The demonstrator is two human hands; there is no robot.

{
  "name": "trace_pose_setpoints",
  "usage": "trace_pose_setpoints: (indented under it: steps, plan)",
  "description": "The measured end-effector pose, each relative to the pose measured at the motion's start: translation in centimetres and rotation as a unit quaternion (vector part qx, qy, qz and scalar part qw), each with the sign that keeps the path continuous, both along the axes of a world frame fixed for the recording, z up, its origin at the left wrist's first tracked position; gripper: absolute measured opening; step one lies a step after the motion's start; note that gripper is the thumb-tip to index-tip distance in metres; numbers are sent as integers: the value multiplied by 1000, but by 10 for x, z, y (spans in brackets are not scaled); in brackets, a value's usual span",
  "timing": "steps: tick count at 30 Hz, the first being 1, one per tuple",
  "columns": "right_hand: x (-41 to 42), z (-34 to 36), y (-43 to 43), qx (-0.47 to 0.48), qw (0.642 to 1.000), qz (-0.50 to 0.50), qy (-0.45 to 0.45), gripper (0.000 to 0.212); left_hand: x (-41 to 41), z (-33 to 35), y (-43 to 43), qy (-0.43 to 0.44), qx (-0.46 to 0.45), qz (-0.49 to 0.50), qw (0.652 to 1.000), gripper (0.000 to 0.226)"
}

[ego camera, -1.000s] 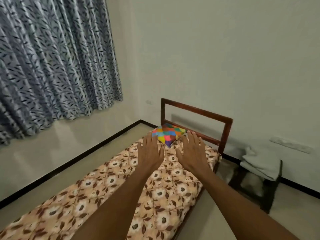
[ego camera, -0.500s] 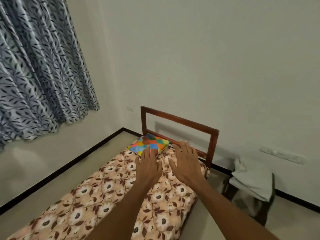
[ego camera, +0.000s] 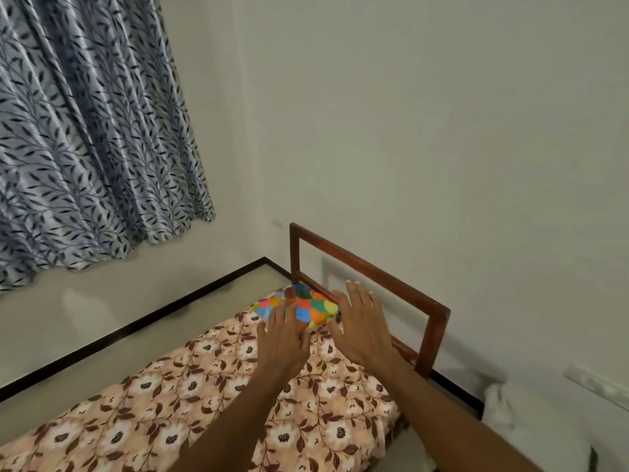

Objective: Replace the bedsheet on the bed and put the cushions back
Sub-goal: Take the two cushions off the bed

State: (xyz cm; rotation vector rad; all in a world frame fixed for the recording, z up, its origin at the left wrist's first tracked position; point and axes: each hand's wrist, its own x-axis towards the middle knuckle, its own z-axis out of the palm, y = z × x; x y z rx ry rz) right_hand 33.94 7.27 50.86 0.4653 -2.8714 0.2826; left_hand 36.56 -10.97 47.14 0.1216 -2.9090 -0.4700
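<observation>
Left hand (ego camera: 284,338) and right hand (ego camera: 362,327) closer to multicoloured cushion (ego camera: 308,306) on floral bedsheet (ego camera: 204,403), each grip apart

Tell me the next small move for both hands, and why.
Probably close both hands on the cushion and lift it clear. The left hand and right hand are open at its edges, neither gripping, and it lies on the floral sheet by the headboard, weighing that sheet down.

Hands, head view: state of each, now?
Left hand: open, fingers straight, tips over the cushion, holding nothing.
Right hand: open, fingers spread by the cushion's right end, holding nothing.
</observation>
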Motion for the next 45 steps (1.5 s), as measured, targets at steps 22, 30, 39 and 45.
trace_pose_setpoints:
  steps: [22,30,39,45]
  plan:
    - [-295,-56,-5,48,993,101,-39,65,-241,-35,-3,-70,-5,137,988,68]
    - [-384,-87,-22,47,985,154,-59,66,-305,-68,-18,-105,-24,192,976,103]
    - [-498,-158,-23,77,966,232,-81,71,-382,-120,-6,-157,-21,254,954,81]
    - [-563,-222,-34,89,957,253,-114,72,-430,-178,-5,-222,-11,259,940,85]
